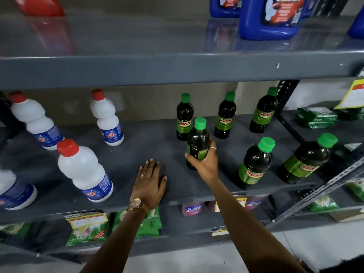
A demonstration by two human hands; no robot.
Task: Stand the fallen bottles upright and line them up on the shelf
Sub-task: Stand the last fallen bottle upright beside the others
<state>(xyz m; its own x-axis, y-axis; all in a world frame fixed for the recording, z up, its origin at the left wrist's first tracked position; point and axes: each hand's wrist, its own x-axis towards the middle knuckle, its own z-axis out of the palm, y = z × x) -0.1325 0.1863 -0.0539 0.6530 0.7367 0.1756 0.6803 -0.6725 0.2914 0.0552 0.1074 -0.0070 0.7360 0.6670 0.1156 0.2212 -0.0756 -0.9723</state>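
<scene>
Both of my forearms reach up from the bottom edge toward the grey middle shelf [126,154]. On my left wrist sits a gold watch [136,205], and my left hand [149,184] lies open, palm down and fingers spread, flat on the bare shelf near its front edge. My right hand [204,164] is closed around the lower body of a dark green-capped Sunny bottle [197,140], holding it upright with its base at or just above the shelf; I cannot tell which. Just behind it stands another Sunny bottle [184,117], and two more [225,115] [264,111] stand upright further right along the back. Two Sunny bottles [254,164] [306,159] stand near the front edge to the right. To the left, white red-capped bleach bottles stand apart: one near the front [83,170], one toward the back [106,118], another at far left [34,120]. On the shelf above stands a blue Clean jug [269,16].
</scene>
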